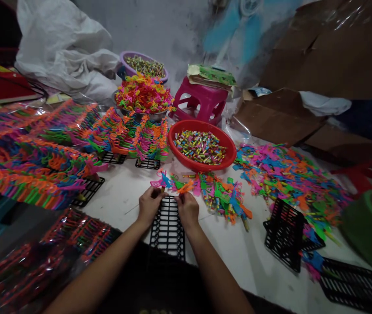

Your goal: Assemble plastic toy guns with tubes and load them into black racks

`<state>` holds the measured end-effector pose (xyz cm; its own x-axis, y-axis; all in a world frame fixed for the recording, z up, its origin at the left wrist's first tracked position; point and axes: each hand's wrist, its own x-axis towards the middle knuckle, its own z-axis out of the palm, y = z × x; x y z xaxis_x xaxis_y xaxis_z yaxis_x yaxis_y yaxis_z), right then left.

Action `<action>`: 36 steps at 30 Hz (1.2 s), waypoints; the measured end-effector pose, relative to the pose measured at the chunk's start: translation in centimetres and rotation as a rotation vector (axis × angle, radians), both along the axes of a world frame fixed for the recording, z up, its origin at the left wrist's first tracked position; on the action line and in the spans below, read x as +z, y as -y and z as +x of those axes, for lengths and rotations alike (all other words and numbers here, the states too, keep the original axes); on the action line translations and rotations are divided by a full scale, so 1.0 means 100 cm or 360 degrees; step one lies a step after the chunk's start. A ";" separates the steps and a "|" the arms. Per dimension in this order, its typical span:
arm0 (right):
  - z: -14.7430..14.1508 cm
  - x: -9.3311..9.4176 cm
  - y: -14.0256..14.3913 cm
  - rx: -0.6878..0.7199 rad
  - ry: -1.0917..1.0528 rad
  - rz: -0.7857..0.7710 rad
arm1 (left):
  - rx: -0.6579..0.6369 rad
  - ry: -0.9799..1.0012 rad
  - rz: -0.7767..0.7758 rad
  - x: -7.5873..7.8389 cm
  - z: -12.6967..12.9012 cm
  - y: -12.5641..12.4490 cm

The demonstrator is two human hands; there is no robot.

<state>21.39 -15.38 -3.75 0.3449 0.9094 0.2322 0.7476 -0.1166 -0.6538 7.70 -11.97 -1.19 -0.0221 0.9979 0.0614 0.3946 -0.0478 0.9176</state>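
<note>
Black rack [168, 231] between both hands' grip

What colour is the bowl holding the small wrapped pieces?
Red bowl, seen best in the head view.

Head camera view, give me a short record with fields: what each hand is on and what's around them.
left hand: pinching a small pink toy piece at the far end of the black plastic rack
right hand: fingers on an orange toy piece at the same end
beyond hands: red bowl of small coloured tubes
right: loose pile of coloured toy pieces
left: filled racks
</note>
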 end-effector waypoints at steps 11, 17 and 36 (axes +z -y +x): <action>0.029 -0.002 0.007 0.0192 -0.0383 0.0150 | -0.0031 -0.0256 0.0199 -0.008 -0.012 0.000; 0.031 0.003 -0.005 -0.0105 -0.0296 -0.0145 | 0.0052 -0.0327 0.0207 -0.011 -0.006 0.000; 0.051 -0.001 -0.013 -0.0343 -0.1226 0.0251 | -0.0180 -0.0419 0.0079 -0.010 -0.005 -0.012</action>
